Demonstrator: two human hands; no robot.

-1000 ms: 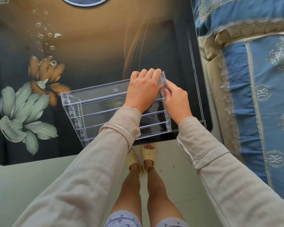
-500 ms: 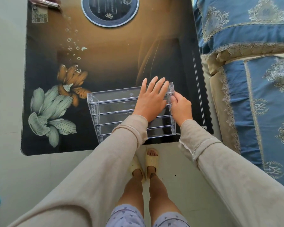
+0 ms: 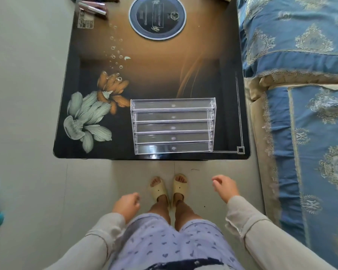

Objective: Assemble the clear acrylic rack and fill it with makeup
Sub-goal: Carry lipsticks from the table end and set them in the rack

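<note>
A dark glass table point(image 3: 164, 75), printed with flowers point(image 3: 90, 117) and bubbles, fills the upper centre of the frame, with a round dark disc point(image 3: 157, 17) at its far edge. A blue patterned sofa point(image 3: 304, 117) occupies the right side. Pale slippers point(image 3: 168, 188) stand on the light floor point(image 3: 27, 94) at lower centre.

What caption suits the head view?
Empty clear acrylic five-tier rack stands on the dark floral glass table; both hands hang free.

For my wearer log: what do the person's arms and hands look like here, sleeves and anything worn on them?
Both arms wear long, loose light-beige sleeves with gathered cuffs at the wrists. The left hand and right hand are bare: no gloves, rings, or watch visible.
</note>
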